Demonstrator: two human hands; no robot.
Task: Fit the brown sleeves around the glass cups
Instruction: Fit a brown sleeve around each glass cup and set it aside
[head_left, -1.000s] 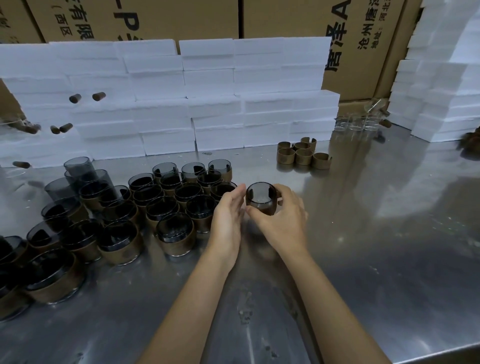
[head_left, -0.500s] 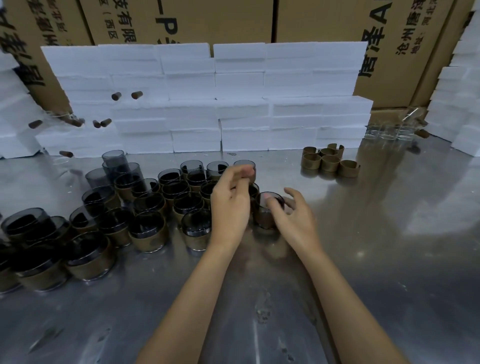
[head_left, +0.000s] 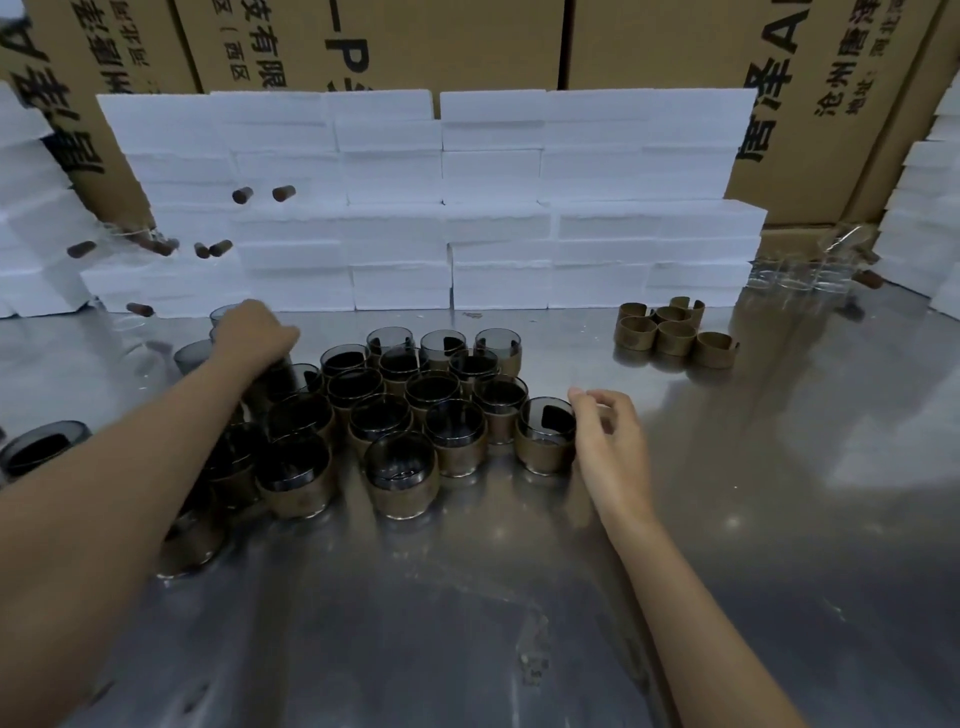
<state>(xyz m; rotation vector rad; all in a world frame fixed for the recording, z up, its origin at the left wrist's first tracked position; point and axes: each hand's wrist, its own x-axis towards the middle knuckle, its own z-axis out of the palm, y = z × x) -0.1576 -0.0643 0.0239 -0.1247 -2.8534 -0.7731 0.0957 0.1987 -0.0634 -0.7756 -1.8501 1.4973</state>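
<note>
Steel desk (head_left: 779, 519), cluster of sleeved glass cups (head_left: 415, 410) at centre-left, loose brown sleeves (head_left: 670, 332) well apart at back right, right hand (head_left: 613, 441) loosely curled, fingertips touching nearest sleeved cup (head_left: 545, 436), left hand (head_left: 254, 332) over bare cups (head_left: 192, 356) far left, grip unclear.

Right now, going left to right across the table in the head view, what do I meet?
Left hand over the bare smoky cups → sleeved cups → last sleeved cup → right hand beside it → loose brown sleeves → clear glasses at the far right.
</note>
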